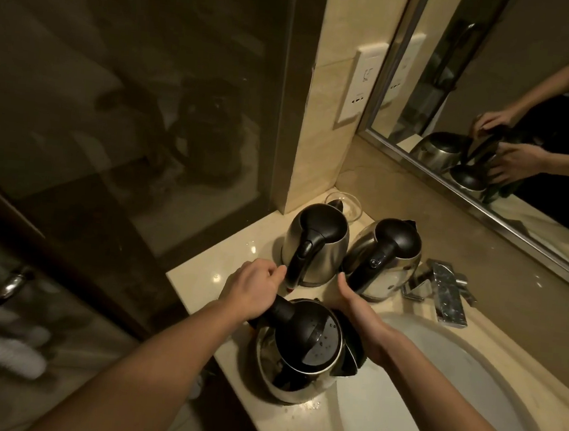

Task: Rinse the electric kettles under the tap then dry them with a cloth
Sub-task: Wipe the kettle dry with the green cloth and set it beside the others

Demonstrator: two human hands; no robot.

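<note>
Now left hand (252, 290) curls its grip round the kettle (303, 340) handle; right hand (361, 320), grip spread, presses cloth (351, 345) against it.

One wide-angle camera, worn on the head, looks forward and steeply down from just in front of the washbasin (450, 384), near enough that both forearms (146, 358) enter from the bottom edge. The tap (448, 291) stands at the basin's far rim, the mirror (494, 79) above and behind the basin, and a glass door (114, 97) to its left.
</note>
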